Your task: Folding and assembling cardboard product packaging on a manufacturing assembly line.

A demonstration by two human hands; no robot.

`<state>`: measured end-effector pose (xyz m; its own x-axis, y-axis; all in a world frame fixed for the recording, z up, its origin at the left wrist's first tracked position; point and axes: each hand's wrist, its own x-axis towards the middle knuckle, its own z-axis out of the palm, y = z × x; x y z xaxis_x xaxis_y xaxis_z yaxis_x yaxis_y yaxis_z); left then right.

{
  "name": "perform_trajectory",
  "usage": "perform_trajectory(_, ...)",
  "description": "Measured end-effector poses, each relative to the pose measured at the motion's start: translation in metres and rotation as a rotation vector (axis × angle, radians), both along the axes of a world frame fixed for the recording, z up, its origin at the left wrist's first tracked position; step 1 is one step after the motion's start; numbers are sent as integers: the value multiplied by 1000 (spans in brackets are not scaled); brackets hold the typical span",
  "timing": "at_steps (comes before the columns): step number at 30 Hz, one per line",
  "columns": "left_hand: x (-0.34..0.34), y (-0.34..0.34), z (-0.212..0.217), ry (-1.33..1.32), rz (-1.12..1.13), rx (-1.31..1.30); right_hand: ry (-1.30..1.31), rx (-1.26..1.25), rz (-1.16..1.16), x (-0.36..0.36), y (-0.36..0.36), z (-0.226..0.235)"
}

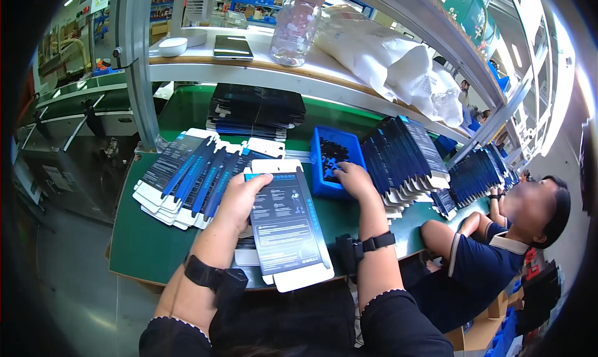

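From where I stand, the printed carton (283, 229) lies slanted over the near edge of the green table (132, 235), before the wearer's body. It looks folded flat: I'd judge it light, stiff along its panels, a bit slick, and easily creased at the white flaps. Its left long edge seems the safest grip. The left hand (238, 198) grasps it at ten o'clock, thumb across the face, fingers hidden beneath. At one o'clock, the right hand (356, 181) reaches into a blue bin (332, 190) of small black parts (333, 150); whether it pinches one, I can't tell. Farther out, fanned cartons (187, 176) lie at ten, stacked cartons (405, 154) at two.
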<state>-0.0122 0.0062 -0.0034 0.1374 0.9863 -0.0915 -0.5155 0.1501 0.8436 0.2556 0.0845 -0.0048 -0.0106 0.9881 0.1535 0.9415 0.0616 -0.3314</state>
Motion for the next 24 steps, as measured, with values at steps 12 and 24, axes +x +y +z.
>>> perform_trajectory(12,14,-1,-12,103,-200,-67,241,-71,-37,-6,-1,4)
perform_trajectory(24,22,-10,-1,287,-217,-60,223,452,-37,-4,-6,-10)
